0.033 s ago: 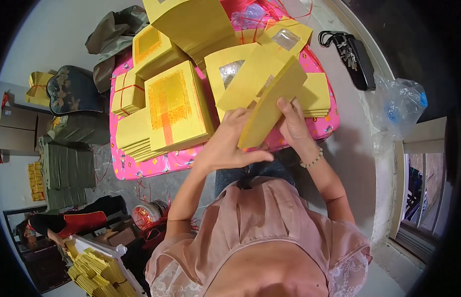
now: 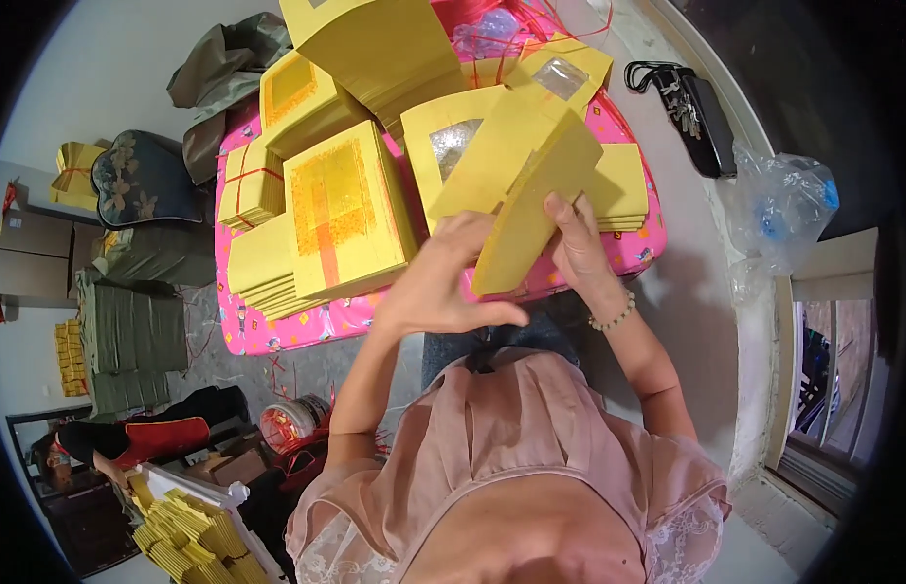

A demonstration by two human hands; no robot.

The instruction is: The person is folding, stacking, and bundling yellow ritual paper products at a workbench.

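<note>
Above the table's near edge, a thick stack of yellow paper point(image 2: 545, 200) is tilted up on its edge. My right hand point(image 2: 579, 243) grips its right side, thumb on the broad face; the other fingers are partly hidden. My left hand point(image 2: 438, 277) is beside the stack's left edge, thumb stretched out and apart, the fingertips partly hidden behind the paper. Behind them lies a loose yellow sheet bundle point(image 2: 482, 156) over a yellow paper stack with a silvery square point(image 2: 453, 141). Left of my hands stands a tall yellow stack with an orange-gold printed square point(image 2: 351, 209).
A pink patterned cover point(image 2: 317, 329) spreads over the table. Lower yellow stacks point(image 2: 263, 268) and a red-tied bundle point(image 2: 251, 185) sit at left. A black bag with keys point(image 2: 691, 117) and clear plastic point(image 2: 784, 200) lie right. Another person point(image 2: 132, 438) bends at lower left near yellow bundles point(image 2: 195, 535).
My left hand has shifted slightly left and away from the stack's edge. The held stack has moved very slightly; my right hand keeps its grip.
</note>
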